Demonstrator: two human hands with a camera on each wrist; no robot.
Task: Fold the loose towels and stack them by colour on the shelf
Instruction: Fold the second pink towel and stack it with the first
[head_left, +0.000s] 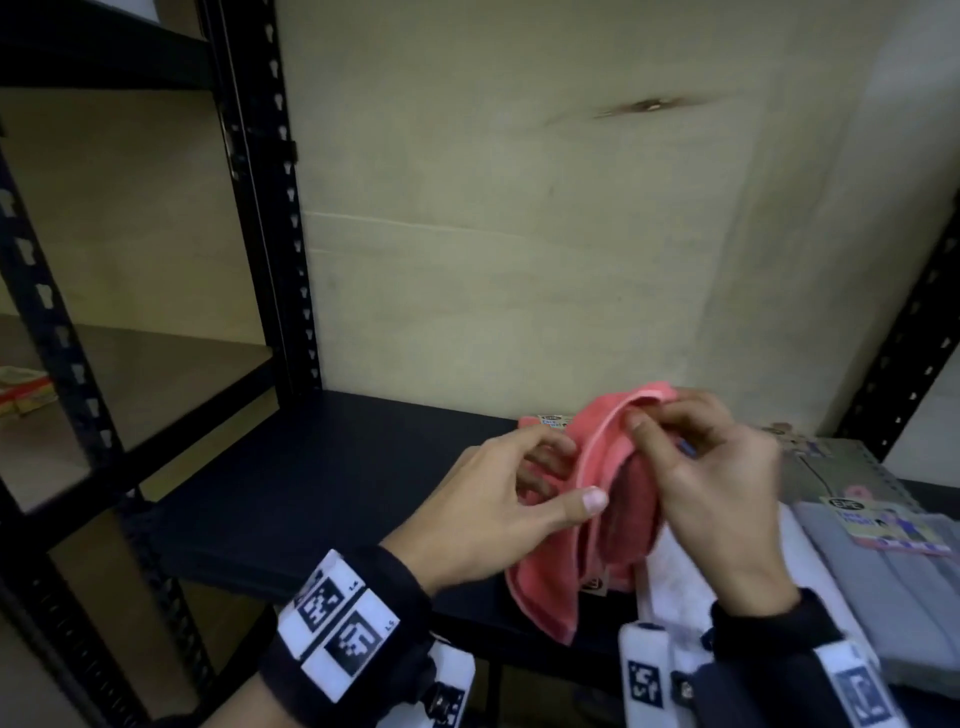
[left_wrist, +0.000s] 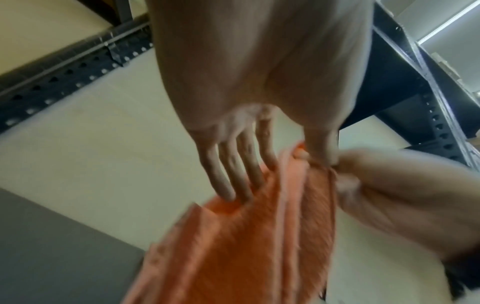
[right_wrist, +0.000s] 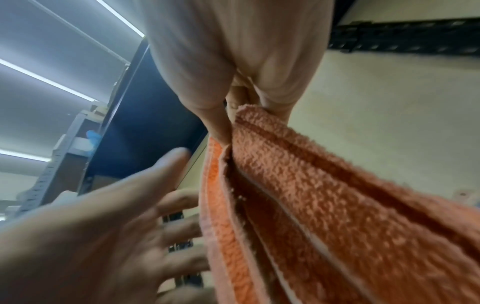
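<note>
Above dark shelf (head_left: 322, 483), pink towel (head_left: 602, 499) pinched by both hands

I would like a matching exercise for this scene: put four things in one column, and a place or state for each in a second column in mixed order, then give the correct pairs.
Things
1. pink towel
2. grey towel
3. right hand
4. shelf board

States
A. lies flat at the right
B. pinches an upper hem
C. held up, hanging in folds
D. dark, bare on its left part

Pairs: 1-C, 2-A, 3-B, 4-D
</note>
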